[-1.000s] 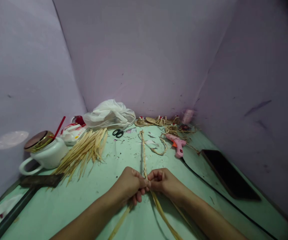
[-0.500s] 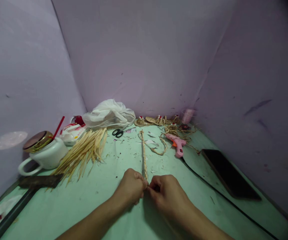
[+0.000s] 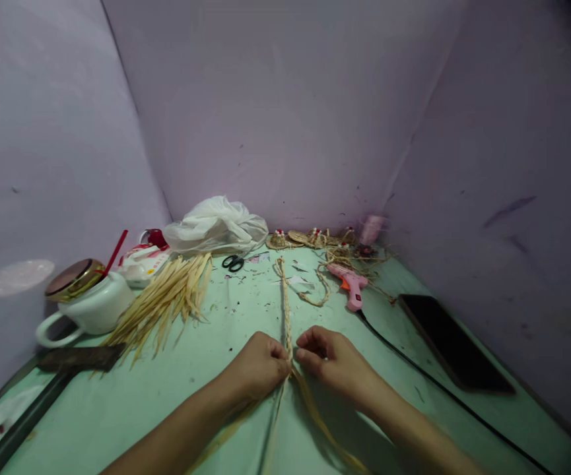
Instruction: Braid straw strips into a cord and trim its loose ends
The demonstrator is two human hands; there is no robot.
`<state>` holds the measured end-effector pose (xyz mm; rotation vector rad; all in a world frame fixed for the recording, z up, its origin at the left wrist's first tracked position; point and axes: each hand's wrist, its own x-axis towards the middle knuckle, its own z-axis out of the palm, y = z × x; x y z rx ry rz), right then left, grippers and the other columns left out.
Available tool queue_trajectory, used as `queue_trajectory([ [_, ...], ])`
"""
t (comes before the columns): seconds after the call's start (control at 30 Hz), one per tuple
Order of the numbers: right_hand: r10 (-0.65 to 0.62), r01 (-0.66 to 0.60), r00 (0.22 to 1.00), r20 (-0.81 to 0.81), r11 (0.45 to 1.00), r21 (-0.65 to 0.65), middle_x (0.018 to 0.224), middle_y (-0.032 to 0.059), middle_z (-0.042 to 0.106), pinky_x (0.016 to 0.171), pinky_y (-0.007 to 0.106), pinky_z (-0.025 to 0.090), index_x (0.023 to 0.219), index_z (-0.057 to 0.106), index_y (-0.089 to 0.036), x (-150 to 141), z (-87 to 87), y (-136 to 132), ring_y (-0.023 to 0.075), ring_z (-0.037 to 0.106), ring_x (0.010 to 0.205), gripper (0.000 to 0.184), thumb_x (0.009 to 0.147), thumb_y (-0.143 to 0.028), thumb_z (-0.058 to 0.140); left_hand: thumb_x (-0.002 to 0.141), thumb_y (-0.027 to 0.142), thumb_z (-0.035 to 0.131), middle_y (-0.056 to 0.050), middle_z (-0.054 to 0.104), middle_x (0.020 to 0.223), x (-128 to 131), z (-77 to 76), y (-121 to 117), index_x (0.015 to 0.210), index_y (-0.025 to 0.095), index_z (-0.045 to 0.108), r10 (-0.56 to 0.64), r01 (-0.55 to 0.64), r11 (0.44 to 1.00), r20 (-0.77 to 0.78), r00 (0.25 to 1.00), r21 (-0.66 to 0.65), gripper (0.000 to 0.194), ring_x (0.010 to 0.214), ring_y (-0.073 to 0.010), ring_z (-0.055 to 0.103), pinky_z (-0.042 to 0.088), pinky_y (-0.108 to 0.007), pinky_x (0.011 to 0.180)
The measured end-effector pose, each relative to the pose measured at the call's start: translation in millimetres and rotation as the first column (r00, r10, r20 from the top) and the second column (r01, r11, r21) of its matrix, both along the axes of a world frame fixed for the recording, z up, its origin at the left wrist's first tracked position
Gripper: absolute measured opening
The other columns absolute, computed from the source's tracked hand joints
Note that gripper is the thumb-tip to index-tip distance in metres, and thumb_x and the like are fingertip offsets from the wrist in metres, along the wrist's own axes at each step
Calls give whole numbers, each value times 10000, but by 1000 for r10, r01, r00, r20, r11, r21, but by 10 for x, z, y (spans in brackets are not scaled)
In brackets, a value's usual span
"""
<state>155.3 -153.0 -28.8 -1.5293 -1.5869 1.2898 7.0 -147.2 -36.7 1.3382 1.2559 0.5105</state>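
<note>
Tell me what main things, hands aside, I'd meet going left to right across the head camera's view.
White mug → pale dry strips → black-handled scissors → pale braid → pink glue gun → black phone.

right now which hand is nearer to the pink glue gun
Right. The right hand is on the near side of the pink glue gun, slightly left, not touching it; the left hand is farther left, pinching the braid.

Pink glue gun (image 3: 354, 288) beyond grip, to right, black cord (image 3: 389, 344) trailing; dark phone (image 3: 456, 343) farther right. Scissors (image 3: 234, 264), white plastic bag (image 3: 218, 229) beyond grip, leftward. White mug (image 3: 100, 307) well left of grip, hammer (image 3: 57, 388) beside it.
</note>
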Motion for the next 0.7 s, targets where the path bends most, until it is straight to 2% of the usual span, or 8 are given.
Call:
queue_trajectory([
  [0.1, -88, 37, 967, -240, 977, -210, 551, -23, 566, 524, 225, 386, 778, 524, -155, 16, -29, 66, 101, 503, 504, 180, 605, -139, 570, 551, 175, 468, 77, 286, 358, -6, 23, 1, 465, 145, 448, -15, 15, 1000, 1, 1000, 4, 94, 363, -36, 207, 119, -207, 380],
  [0.17, -125, 28, 940, -319, 956, -293, 531, -30, 563, 495, 219, 370, 805, 522, -147, 5, -17, 61, 90, 488, 467, 213, 597, -125, 565, 558, 193, 476, 79, 271, 359, -6, 43, 4, 464, 144, 447, -33, 33, 999, 13, 999, 3, 110, 365, -35, 196, 113, -209, 384],
  [0.27, -88, -9, 933, -348, 963, -269, 478, -51, 517, 448, 205, 310, 712, 542, -143, -40, 17, 13, 65, 429, 421, 140, 575, -143, 570, 570, 241, 504, 78, 267, 376, -7, 95, 4, 467, 141, 448, -46, 45, 999, 56, 997, 17, 154, 378, -32, 187, 112, -207, 392],
  [0.33, -49, -56, 922, -383, 965, -258, 478, -47, 514, 463, 207, 319, 639, 527, -148, -84, 26, -23, 63, 439, 433, 97, 560, -177, 576, 571, 263, 522, 68, 301, 385, -6, 133, -3, 465, 134, 460, -56, 53, 998, 81, 995, 29, 178, 388, -34, 204, 124, -204, 396],
  [0.4, -55, -94, 905, -423, 942, -323, 467, -36, 523, 471, 220, 347, 624, 500, -161, -129, 9, -48, 77, 468, 428, 116, 564, -231, 571, 583, 267, 520, 49, 354, 387, 1, 148, -16, 458, 123, 485, -69, 67, 997, 61, 996, 32, 193, 389, -39, 228, 136, -205, 394],
  [0.47, -86, -93, 907, -412, 914, -395, 404, -57, 474, 412, 216, 328, 622, 476, -175, -164, -34, -56, 74, 426, 359, 135, 579, -276, 554, 594, 245, 506, 37, 383, 387, 11, 121, -28, 456, 117, 503, -40, 41, 998, -9, 999, 49, 188, 386, -45, 250, 148, -204, 389],
  [0.57, -100, -32, 939, -328, 928, -372, 345, -97, 356, 323, 184, 185, 559, 454, -178, -183, -116, -42, 35, 261, 289, 148, 593, -284, 550, 571, 169, 479, 47, 371, 367, 22, 34, -38, 472, 122, 523, 64, -50, 994, -147, 987, 95, 118, 374, -53, 274, 174, -196, 382],
  [0.7, -41, -55, 962, -269, 939, -340, 381, -87, 374, 330, 198, 108, 550, 467, -167, -167, -175, -12, 26, 218, 304, 152, 612, -284, 542, 549, 119, 438, 28, 415, 339, -5, 25, -43, 462, 124, 543, 73, -42, 993, -290, 954, 112, 137, 348, -74, 337, 207, -199, 385],
])
